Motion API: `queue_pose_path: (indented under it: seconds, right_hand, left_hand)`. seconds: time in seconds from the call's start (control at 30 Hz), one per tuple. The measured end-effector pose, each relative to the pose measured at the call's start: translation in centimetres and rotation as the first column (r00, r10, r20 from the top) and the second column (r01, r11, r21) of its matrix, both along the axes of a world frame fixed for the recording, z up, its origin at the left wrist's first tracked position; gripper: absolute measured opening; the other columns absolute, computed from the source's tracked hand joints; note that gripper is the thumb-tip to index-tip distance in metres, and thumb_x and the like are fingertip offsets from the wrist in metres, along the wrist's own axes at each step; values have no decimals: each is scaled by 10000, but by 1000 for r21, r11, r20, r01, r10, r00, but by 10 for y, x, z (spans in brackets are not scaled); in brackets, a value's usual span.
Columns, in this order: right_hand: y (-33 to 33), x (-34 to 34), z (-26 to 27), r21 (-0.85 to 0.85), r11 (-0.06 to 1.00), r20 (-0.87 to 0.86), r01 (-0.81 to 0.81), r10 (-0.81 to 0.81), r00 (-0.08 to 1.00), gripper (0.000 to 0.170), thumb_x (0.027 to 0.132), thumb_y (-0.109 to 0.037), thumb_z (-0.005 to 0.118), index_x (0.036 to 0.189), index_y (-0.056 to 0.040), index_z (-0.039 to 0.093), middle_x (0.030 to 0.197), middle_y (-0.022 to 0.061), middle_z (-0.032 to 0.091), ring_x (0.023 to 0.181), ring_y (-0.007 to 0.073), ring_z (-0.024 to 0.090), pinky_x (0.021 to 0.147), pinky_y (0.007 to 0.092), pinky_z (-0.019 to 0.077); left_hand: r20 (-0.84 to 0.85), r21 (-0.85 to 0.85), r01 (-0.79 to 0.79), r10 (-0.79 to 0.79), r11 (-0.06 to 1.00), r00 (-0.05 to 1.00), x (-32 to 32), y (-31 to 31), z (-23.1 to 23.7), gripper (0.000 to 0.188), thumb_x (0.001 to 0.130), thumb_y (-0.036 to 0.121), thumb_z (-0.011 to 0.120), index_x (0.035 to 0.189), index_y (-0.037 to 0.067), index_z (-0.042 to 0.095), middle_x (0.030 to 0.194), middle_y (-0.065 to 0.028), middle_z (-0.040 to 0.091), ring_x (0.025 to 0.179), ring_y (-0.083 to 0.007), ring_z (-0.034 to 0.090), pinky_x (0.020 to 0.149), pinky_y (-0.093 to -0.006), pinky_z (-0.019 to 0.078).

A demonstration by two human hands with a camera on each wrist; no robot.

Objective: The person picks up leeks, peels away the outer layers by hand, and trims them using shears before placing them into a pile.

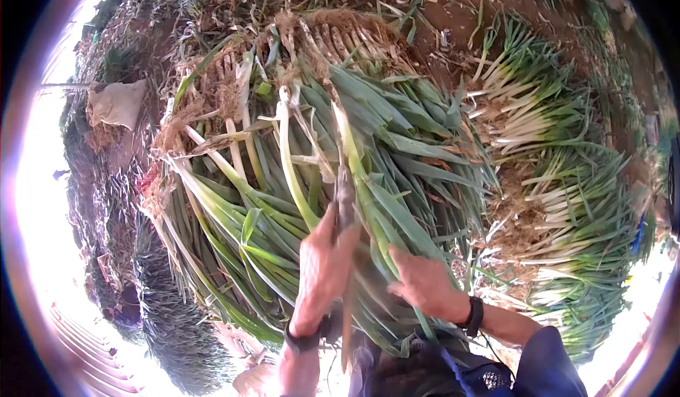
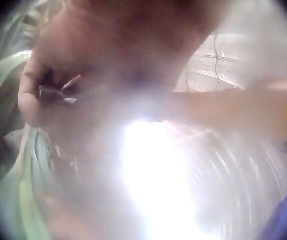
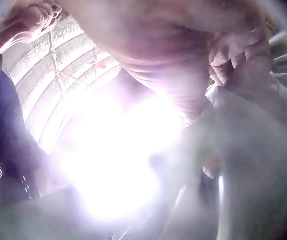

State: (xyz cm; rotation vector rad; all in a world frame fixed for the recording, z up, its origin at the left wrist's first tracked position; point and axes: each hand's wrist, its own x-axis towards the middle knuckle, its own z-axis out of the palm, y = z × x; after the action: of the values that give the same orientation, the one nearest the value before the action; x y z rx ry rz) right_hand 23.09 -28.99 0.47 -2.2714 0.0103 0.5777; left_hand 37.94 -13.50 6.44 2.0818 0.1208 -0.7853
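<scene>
My left hand grips a long wooden handle that runs down past the wrist. A dark, narrow part of this tool points up beyond the fingers, among the stems. Beside it, my right hand holds the green leaves of a leek, whose pale stem end points away from me. Below that hand, a blurred broad leaf hangs in the right wrist view. A large heap of leeks lies under both hands, roots outward. Glare hides much of both wrist views.
Several rows of leeks with white stems lie along the right side. More bundles lie at the left. Brown soil shows beyond the heap, and a pale sack sits at the far left.
</scene>
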Motion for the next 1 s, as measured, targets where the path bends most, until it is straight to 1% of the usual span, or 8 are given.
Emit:
queue_pose_path:
  seconds: [0.1,0.17,0.33,0.63,0.77,0.83,0.9,1.0]
  right_hand:
    - [-9,5,4,72,997,18,29,-31,999,837,793,-260,857,1439,18,403,940,209,684,839,399,693,705,462,549]
    - [-11,7,3,74,997,50,19,-23,998,833,799,-256,851,1443,20,400,954,213,685,844,394,696,705,468,547]
    - [-9,8,3,23,1000,-2,-14,14,1000,839,806,-250,843,1456,26,390,966,211,685,842,392,696,705,472,548]
    - [-15,10,-4,109,993,-14,36,-35,999,860,802,-286,855,1478,-27,391,941,208,691,824,405,695,701,480,540]
    - [-26,19,-3,144,987,-246,73,-36,969,848,797,-320,866,1464,-74,404,910,199,709,816,423,701,721,480,544]
    - [-32,20,-6,172,981,-287,84,-31,957,830,799,-327,865,1454,-89,414,908,199,714,816,425,704,723,479,544]
    - [-38,24,-7,102,995,-293,1,29,956,814,799,-349,859,1439,-102,421,882,201,712,799,414,711,706,475,540]
    - [-37,30,-16,-89,996,-87,-30,22,996,721,809,-361,841,1385,-91,501,1028,162,664,890,374,689,716,457,541]
  left_hand:
    - [-170,0,29,-28,1000,985,-40,13,35,592,897,213,592,1446,-4,555,780,-48,557,694,-126,509,621,-305,448]
    - [8,-29,227,-227,973,974,-71,28,42,654,860,200,607,1468,-24,524,818,-116,578,741,-182,559,686,-336,491]
    - [-133,23,145,-141,989,981,-97,36,56,676,857,211,618,1473,-40,498,848,-149,613,748,-216,583,711,-345,500]
    - [-15,45,107,-107,993,994,7,-16,0,402,943,264,593,1210,-36,602,790,-195,594,683,-260,582,671,-406,491]
    - [168,131,206,-227,970,959,77,-30,-57,485,946,279,549,1392,90,584,745,-250,642,661,-390,664,660,-493,507]
    - [142,164,186,-210,969,967,103,-34,-72,497,946,302,552,1363,37,600,801,-258,662,735,-417,668,712,-493,513]
    - [138,63,142,-150,988,979,108,-26,-82,446,957,355,578,1204,-10,651,760,-127,621,708,-234,628,679,-399,491]
    - [16,-50,45,-45,998,999,74,-4,-68,476,962,338,577,1277,-13,641,743,-47,584,687,-131,582,621,-324,467]
